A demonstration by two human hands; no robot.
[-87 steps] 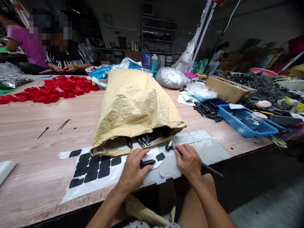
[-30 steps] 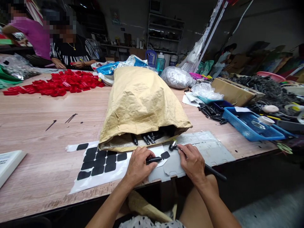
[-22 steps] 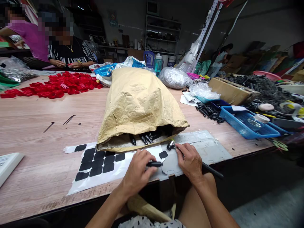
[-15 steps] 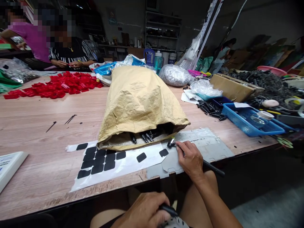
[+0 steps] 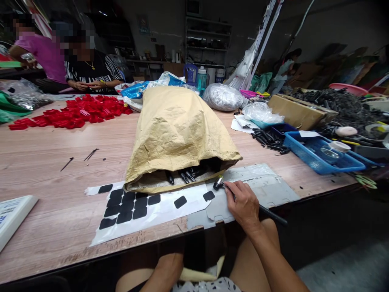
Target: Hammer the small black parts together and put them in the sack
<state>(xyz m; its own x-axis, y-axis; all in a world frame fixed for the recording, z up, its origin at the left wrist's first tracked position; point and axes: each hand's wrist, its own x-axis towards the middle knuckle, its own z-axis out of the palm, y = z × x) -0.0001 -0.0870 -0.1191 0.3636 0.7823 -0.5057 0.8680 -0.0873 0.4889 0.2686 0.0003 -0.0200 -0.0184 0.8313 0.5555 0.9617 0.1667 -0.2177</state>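
Observation:
My right hand (image 5: pixel 243 202) is closed round the handle of a small double-faced mallet (image 5: pixel 218 183). Its metal head rests near a grey plastic sheet (image 5: pixel 258 178), and the black handle sticks out behind my hand past the table edge. My left forearm (image 5: pixel 167 265) reaches down below the table edge, where shadow hides the fingers. Yellowish paper edges (image 5: pixel 197 275) show beside it over my lap. In front lies a big yellow paper sack (image 5: pixel 182 125), mouth towards me, with black tubular parts (image 5: pixel 185 176) inside. Black rounded-square stickers (image 5: pixel 124 216) sit on a white backing sheet (image 5: pixel 164 217).
Red pieces (image 5: pixel 79 111) are heaped at the far left, near two seated people (image 5: pixel 91 73). At right stand a blue tray (image 5: pixel 322 154), black parts (image 5: pixel 269 140) and a cardboard box (image 5: pixel 298 111). A white box (image 5: pixel 15 215) sits at the left edge.
My left hand has moved from over my lap to beneath the table edge, and the black-handled thing in it is out of sight. My right hand keeps the mallet in place.

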